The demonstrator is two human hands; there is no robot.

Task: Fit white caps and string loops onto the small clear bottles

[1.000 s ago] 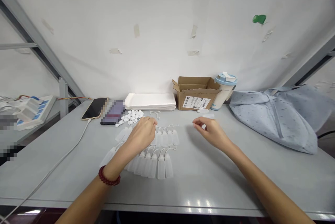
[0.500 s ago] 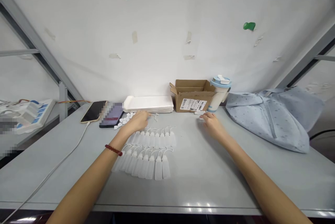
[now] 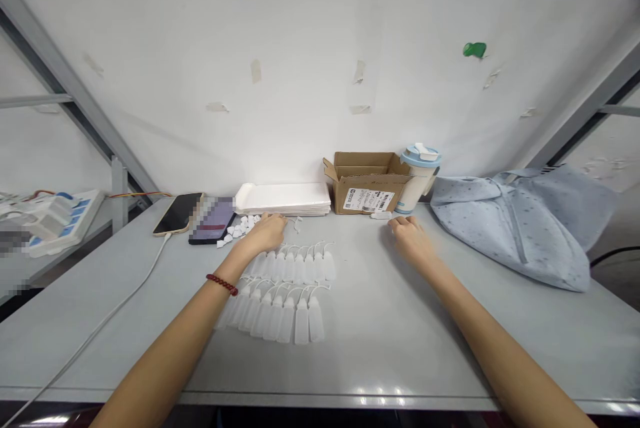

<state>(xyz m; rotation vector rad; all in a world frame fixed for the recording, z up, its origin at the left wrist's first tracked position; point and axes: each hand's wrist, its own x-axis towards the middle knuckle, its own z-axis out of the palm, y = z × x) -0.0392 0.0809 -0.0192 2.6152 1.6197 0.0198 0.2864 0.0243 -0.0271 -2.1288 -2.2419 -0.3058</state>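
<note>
My left hand, with a dark red bead bracelet on its wrist, rests on the table beside a pile of small white pieces. Its fingers are bent together; what they hold is hidden. A short white looped strip lies just right of its fingertips. Below it lie two rows of frosted flat tags with white loops. My right hand is on the table before the box, fingers bent and slightly apart, with nothing visible in them. Close to its fingertips lies a small white tag-like piece.
At the back stand a stack of white envelopes, an open cardboard box and a blue-lidded cup. A blue fabric bag lies right. Two phones are left, one with a white cable.
My right hand has drawn slightly right, off the small white piece, which stays by the box. My left hand has barely shifted.
</note>
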